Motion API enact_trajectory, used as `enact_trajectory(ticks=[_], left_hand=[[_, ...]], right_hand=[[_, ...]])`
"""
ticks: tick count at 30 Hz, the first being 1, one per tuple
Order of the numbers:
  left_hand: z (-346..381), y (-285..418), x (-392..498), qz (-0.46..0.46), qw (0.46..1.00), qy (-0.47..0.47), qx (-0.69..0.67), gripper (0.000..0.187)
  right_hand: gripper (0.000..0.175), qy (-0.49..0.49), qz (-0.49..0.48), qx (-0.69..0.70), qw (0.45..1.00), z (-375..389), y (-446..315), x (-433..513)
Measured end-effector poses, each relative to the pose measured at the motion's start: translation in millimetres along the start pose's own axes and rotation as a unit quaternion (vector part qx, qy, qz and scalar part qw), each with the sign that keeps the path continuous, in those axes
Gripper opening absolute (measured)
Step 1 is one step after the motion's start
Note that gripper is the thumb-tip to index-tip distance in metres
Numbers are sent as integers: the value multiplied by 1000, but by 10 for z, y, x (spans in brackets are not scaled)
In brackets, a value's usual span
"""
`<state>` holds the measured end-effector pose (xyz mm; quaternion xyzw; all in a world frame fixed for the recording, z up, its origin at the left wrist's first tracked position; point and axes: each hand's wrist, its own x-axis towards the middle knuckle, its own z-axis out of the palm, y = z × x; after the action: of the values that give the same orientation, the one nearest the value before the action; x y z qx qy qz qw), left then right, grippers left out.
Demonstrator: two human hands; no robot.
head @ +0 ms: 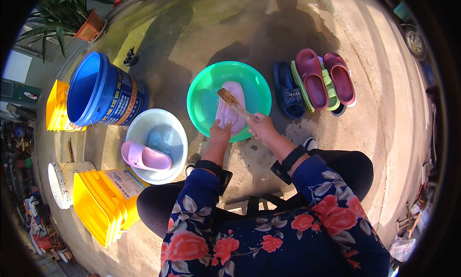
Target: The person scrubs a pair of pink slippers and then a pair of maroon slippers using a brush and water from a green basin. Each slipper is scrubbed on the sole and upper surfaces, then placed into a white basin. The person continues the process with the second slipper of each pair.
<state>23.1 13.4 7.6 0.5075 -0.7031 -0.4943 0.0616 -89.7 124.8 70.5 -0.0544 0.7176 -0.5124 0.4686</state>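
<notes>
My left hand [220, 131] grips one end of a pink slipper [237, 124], whose ridged sole faces up inside a green plastic basin [192, 102]. In my right hand [263, 127] is the handle of a wooden scrubbing brush [228, 96]. The brush head lies over the sole, and its bristles are hidden beneath the wood. Water in the basin surrounds the slipper. To the left, a matching pink slipper [147, 157] rests across the rim of a white basin [181, 147] that holds some water.
Several slippers, a dark blue one [288, 89] and maroon ones [312, 80] stacked on green, lie right of the green basin. On the left are a blue bucket [108, 93], yellow buckets [104, 201] and a whitish bucket [66, 179]. A potted plant [90, 26] stands at upper left.
</notes>
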Motion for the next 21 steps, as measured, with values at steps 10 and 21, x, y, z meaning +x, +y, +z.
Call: enact_trajectory(ticks=[10, 21], left_hand=[[237, -341, 356, -80, 980, 29, 180, 70], [4, -94, 389, -304, 915, -94, -248, 39]], right_hand=[[38, 35, 122, -39, 991, -361, 504, 213], [45, 133, -13, -272, 953, -429, 564, 476]])
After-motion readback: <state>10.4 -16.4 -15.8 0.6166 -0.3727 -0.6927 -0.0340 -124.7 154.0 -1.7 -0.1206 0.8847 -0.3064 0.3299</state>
